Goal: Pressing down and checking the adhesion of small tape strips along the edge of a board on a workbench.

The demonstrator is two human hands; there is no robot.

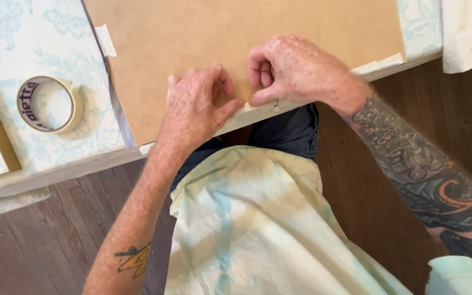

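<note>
Board (258, 27) top perhaps cropped

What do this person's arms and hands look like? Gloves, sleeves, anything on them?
Both hands are bare: no gloves, rings or watch show on the left hand or the right hand. The left forearm has a small yellow and black tattoo. The right forearm has a large dark patterned tattoo with an orange swirl. No sleeves reach the forearms.

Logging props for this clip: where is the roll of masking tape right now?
In the head view, the roll of masking tape lies flat at the left on the floral-patterned table, left of the brown board and apart from both hands.
</note>
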